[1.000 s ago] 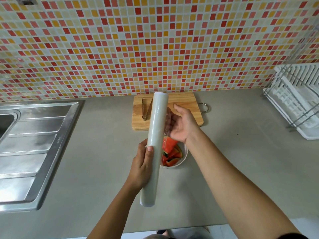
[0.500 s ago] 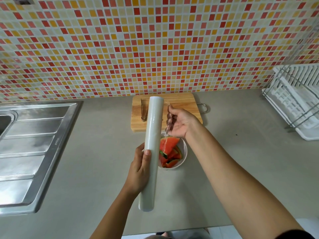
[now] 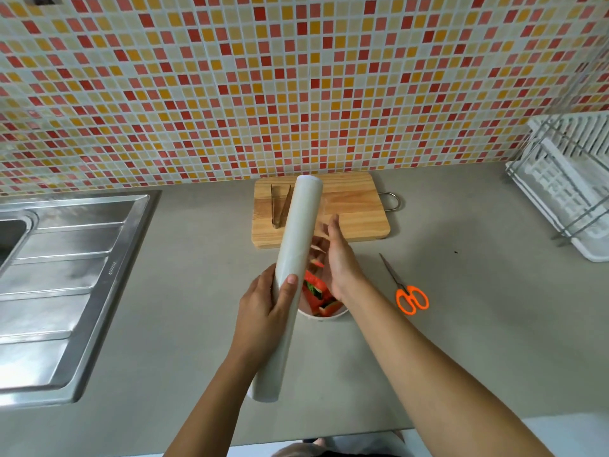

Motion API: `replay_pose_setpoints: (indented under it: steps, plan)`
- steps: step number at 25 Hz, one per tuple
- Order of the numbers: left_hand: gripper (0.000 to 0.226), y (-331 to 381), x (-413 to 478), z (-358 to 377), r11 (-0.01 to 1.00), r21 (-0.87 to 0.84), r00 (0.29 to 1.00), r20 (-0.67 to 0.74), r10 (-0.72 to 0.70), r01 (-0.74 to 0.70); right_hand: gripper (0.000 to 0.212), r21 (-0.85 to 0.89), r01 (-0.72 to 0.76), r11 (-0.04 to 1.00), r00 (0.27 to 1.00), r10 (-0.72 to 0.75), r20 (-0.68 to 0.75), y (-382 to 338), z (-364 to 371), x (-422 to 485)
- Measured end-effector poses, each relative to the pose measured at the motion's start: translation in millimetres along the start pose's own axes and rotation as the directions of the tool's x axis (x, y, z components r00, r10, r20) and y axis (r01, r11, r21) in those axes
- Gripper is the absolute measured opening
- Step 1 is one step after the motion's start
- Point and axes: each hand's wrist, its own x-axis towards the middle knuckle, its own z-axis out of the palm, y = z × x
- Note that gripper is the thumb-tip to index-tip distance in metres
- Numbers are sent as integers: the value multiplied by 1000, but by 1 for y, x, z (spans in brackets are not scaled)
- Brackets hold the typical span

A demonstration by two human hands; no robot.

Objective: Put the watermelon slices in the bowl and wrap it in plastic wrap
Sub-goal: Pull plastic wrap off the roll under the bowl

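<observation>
Only one view is given, taken by a wide-angle camera worn on the head. The scene is looked at forward and steeply down, so the worktop (image 3: 478,341) is seen from above and the tiled wall (image 3: 296,94) fills the upper part. The left hand (image 3: 263,311) and the right hand (image 3: 341,262) are seen close, at the centre. The sink (image 3: 66,275) is cut by the left edge, the dish rack (image 3: 560,186) by the right.
</observation>
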Motion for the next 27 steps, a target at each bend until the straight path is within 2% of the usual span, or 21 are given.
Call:
replay_pose_setpoints:
  steps: [2,4,6,9,11,13,18,21,27]
  plan:
    - [51,0,1,-6,1000,22,1000,-19,13,-12,49,29,-55,998,998,55,-8,17,4,2]
    - [45,-1,3,-12,999,44,999,-44,9,-7,46,140,-83,987,996,88,-33,32,14,1]
    - [40,-3,4,-15,998,54,998,-61,-8,12,36,207,-29,978,996,46,-80,42,22,1]
    - [39,-3,6,-14,997,72,997,-74,-28,34,33,35,158,987,974,-149,-173,50,25,-5]
    - [43,-2,6,-9,996,77,996,-82,-37,43,30,-143,313,939,905,-340,-254,49,26,-10]
    - [45,2,5,-3,996,68,995,-90,-47,53,30,-269,392,880,832,-464,-305,47,26,-12]
    - [48,10,4,8,996,58,989,-136,-59,67,25,-398,358,845,799,-498,-337,46,20,-8]
    - [42,9,11,9,990,106,987,-144,-73,89,24,-449,365,816,774,-534,-341,46,14,-4]
    - [42,1,16,8,981,144,988,-99,-120,134,25,-453,292,842,814,-468,-346,48,8,-2]
